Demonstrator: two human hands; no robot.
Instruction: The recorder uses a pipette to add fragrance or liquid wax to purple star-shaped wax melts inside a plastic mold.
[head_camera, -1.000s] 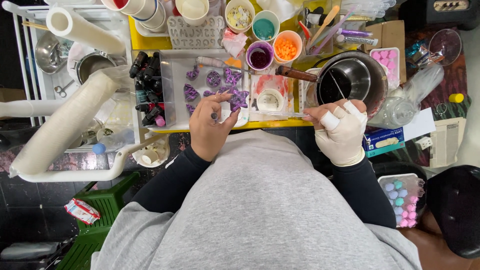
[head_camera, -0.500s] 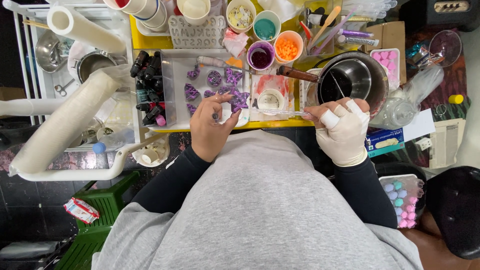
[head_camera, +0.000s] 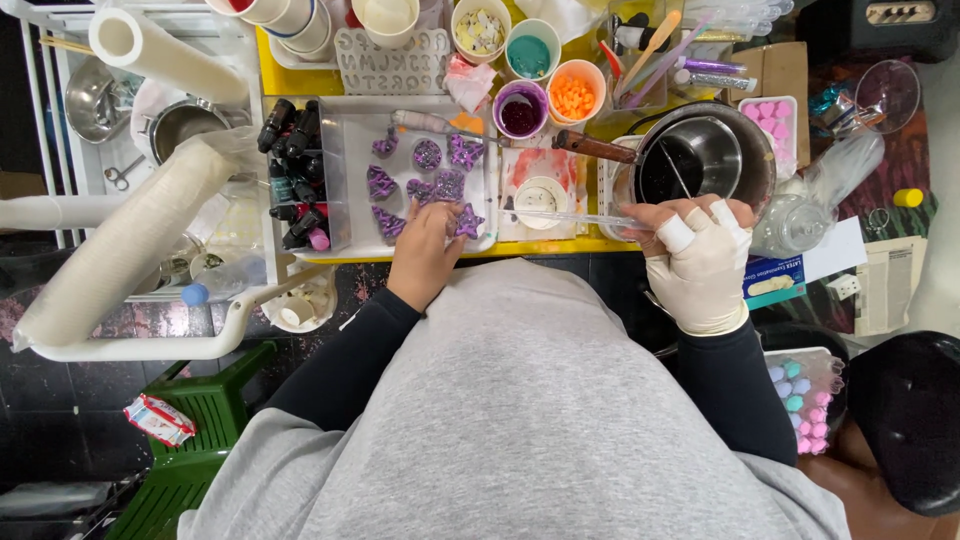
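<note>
Your left hand (head_camera: 425, 250) pinches a purple star piece (head_camera: 467, 222) at the white tray's (head_camera: 352, 150) near edge. Your gloved right hand (head_camera: 697, 255) grips a clear rod (head_camera: 560, 216) just right of that tray.

Your path across the white tray (head_camera: 352, 160) was crowded by purple shapes (head_camera: 447, 186); dropper bottles (head_camera: 293, 170) blocked its left, the steel pot (head_camera: 706, 155) the right.

Dark tiled floor (head_camera: 60, 420); green plastic stool (head_camera: 200, 430); yellow tabletop (head_camera: 300, 80).
</note>
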